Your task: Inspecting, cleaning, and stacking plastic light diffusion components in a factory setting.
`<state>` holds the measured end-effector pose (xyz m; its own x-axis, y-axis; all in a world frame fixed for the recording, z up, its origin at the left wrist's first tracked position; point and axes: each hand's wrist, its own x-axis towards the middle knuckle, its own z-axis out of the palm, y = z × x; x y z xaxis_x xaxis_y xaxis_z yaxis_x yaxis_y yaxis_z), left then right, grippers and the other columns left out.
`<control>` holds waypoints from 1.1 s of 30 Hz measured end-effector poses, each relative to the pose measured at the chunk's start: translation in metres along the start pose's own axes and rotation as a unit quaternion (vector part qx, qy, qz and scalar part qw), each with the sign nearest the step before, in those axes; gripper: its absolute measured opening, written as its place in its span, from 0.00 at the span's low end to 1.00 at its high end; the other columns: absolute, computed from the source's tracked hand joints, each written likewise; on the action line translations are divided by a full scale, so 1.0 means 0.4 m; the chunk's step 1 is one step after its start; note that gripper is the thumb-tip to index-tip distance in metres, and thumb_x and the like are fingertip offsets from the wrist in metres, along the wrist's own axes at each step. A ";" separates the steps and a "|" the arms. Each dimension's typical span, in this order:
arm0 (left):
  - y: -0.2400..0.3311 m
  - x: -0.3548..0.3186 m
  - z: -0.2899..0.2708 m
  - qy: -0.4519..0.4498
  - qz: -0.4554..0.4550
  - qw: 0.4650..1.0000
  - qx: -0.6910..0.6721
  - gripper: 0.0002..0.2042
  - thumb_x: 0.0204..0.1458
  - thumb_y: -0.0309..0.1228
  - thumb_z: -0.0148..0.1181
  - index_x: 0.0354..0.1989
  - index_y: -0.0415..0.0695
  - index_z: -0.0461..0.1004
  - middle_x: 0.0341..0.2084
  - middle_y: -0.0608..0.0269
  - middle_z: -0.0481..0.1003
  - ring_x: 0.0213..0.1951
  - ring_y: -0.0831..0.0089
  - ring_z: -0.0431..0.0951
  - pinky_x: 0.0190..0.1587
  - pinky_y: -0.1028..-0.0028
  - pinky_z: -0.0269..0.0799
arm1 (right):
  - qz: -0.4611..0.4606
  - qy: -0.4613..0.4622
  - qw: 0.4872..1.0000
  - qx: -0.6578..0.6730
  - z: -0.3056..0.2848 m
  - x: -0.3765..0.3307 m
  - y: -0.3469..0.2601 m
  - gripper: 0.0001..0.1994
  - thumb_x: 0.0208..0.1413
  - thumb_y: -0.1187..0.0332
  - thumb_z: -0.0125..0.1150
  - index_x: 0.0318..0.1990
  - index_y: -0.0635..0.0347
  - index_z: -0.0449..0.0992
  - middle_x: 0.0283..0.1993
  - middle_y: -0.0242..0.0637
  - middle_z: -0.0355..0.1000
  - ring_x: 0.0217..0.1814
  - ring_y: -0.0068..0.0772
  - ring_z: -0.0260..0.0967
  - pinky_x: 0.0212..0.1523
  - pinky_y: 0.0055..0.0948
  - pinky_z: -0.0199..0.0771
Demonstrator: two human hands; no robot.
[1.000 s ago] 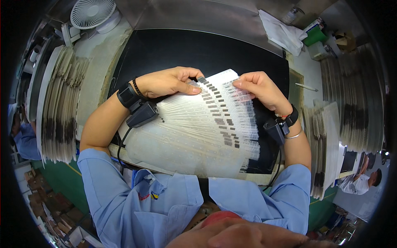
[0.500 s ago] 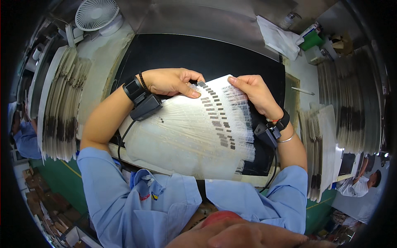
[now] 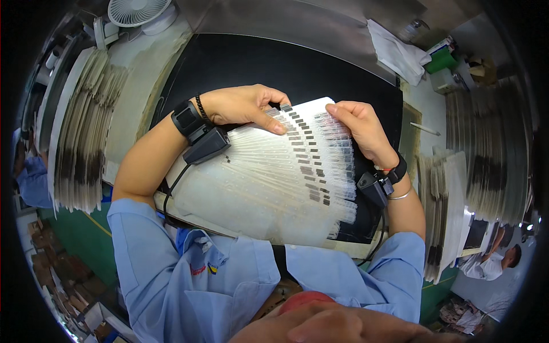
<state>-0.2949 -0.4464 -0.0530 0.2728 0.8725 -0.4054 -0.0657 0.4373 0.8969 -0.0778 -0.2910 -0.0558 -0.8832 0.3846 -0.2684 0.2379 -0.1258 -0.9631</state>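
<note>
A fanned stack of thin translucent sheets [image 3: 251, 188] with rows of small dark rectangles lies tilted over a black work surface. My left hand [image 3: 249, 108] pinches the upper left edge of the fan, thumb on top and fingers behind. At the upper right corner my right hand [image 3: 361, 127] grips the sheets between thumb and fingers. The fan's layered edges spread down the right side below that hand. Its lower part reaches toward my chest. Each wrist carries a black strap with a small dark device and a cable.
Tall stacks of similar sheets stand at the left [image 3: 86, 137] and the right [image 3: 483, 148], with a shorter stack [image 3: 437, 211] nearer on the right. A white fan [image 3: 137, 11] stands at the back left. White cloth [image 3: 397, 51] and a pen-like stick [image 3: 425, 128] lie at the right. Another person [image 3: 492, 260] is at far right.
Both hands and the upper end of the fanned sheets appear slightly farther right. The surroundings have shifted a little in the view. Both hands keep hold of the sheets.
</note>
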 end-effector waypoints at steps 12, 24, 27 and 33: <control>0.010 -0.009 0.009 0.013 -0.001 1.000 0.012 0.19 0.45 0.27 0.69 0.44 0.35 0.70 0.36 0.60 0.77 0.36 0.80 0.77 0.39 0.82 0.72 | -0.009 0.029 1.000 -0.003 0.018 -0.004 -0.003 0.12 0.59 0.65 0.58 0.33 0.68 0.79 0.24 0.26 0.72 0.23 0.10 0.61 0.24 0.13 0.59; 0.001 -0.008 0.004 0.013 0.003 0.999 0.046 0.19 0.45 0.30 0.70 0.43 0.35 0.71 0.36 0.59 0.78 0.36 0.80 0.77 0.39 0.82 0.71 | -0.030 0.028 0.999 -0.010 0.024 -0.009 -0.005 0.15 0.60 0.62 0.57 0.32 0.67 0.79 0.24 0.25 0.72 0.22 0.09 0.61 0.24 0.13 0.59; 0.007 -0.007 0.005 0.001 0.010 0.999 0.045 0.19 0.47 0.30 0.69 0.44 0.34 0.72 0.37 0.59 0.78 0.37 0.80 0.77 0.41 0.83 0.71 | -0.022 0.035 0.999 -0.029 0.015 -0.002 -0.002 0.14 0.60 0.63 0.57 0.33 0.67 0.79 0.25 0.25 0.72 0.23 0.09 0.61 0.24 0.13 0.59; 0.003 -0.016 -0.003 -0.021 0.004 1.000 0.002 0.17 0.53 0.29 0.61 0.49 0.32 0.70 0.39 0.60 0.78 0.39 0.81 0.76 0.43 0.83 0.71 | -0.035 0.041 0.998 -0.026 0.026 -0.007 0.004 0.15 0.60 0.62 0.57 0.31 0.67 0.79 0.23 0.24 0.71 0.22 0.08 0.58 0.22 0.13 0.56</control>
<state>-0.2979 -0.4514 -0.0496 0.3122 0.8659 -0.3908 -0.0649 0.4299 0.9006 -0.0793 -0.3019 -0.0564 -0.8629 0.4648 -0.1984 0.1982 -0.0498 -0.9789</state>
